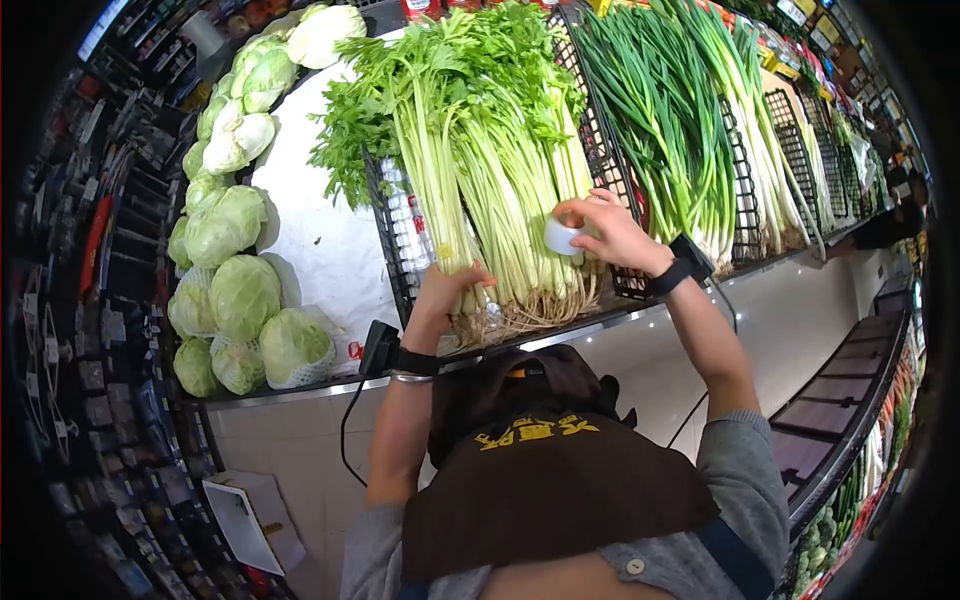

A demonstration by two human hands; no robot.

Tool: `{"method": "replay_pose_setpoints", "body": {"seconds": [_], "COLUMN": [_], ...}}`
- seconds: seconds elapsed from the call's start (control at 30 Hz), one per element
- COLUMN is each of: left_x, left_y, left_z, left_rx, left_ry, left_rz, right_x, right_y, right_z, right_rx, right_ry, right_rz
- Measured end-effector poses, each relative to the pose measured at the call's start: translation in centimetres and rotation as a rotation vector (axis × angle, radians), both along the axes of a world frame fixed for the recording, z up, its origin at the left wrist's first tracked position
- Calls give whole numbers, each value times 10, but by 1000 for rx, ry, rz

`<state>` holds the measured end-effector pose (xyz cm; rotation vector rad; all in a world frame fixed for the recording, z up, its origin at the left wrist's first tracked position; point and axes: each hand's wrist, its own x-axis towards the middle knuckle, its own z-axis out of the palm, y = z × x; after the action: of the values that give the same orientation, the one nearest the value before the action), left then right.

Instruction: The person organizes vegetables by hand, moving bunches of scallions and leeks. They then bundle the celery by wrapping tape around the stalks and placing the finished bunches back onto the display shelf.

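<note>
Leafy celery (525, 190) lies in a black plastic crate, its roots toward me. My left hand (450, 295) is closed around the lower stalks of a separate bunch of celery (425, 150) at the crate's left side. A small yellow mark shows on that bunch just above my fingers. Over the right part of the pile, my right hand (618, 238) pinches a roll of whitish tape (563, 236) between thumb and fingers. Whether any tape is pulled off the roll cannot be made out.
Round cabbages (245, 297) line the left edge of the display beside a white sheet (315, 230). Green onions (660, 120) fill the crate to the right, with more leeks (770, 160) beyond. A white bin (255, 520) stands on the floor at lower left.
</note>
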<state>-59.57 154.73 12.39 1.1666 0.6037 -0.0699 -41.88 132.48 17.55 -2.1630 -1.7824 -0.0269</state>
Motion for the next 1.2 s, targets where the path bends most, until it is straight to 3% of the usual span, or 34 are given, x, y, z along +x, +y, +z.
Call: {"method": "replay_pose_setpoints", "body": {"seconds": [0.07,0.13,0.2,0.37,0.47,0.57,0.63,0.73,0.8,0.87,0.97,1.03,1.07,1.13,1.2], "left_x": [-7,-13,-16,-15,-12,-7,-7,-9,-7,-6,-4,-7,-6,-8,-6], "left_y": [-1,3,1,0,-7,-6,-6,-4,-4,-3,-2,-2,-1,-3,-4], "left_z": [9,15,16,20,27,18,16,25,21,22,22,24,28,35,36], "left_rx": [-141,-129,-125,35,64,129,-148,-232,-224,-361,-246,-143,-137,-73,-52], "left_ry": [-67,-74,-76,-66,-75,-81,-140,-53,-65,-69,-65,-58,-59,-104,-66], "left_rz": [33,22,10,-8,6,-93,29,15,-9,-36,-13,8,-1,2,-7], "right_x": [-6,-20,-24,-50,-60,-61,-59,-62,-70,-77,-68,-57,-53,-50,-53], "right_y": [4,6,10,28,43,44,44,40,41,44,48,49,48,47,49], "right_z": [10,14,-7,-19,-15,-16,-13,-7,-4,8,-8,-18,-19,-18,-16], "right_rx": [161,208,290,419,346,307,292,322,309,255,353,509,521,408,357], "right_ry": [922,1384,1587,2036,2121,2033,1995,1979,1413,953,968,1367,1364,1502,1480], "right_rz": [-96,-76,11,-207,-153,-183,-190,-146,121,10,-83,-139,-141,-196,-216]}}
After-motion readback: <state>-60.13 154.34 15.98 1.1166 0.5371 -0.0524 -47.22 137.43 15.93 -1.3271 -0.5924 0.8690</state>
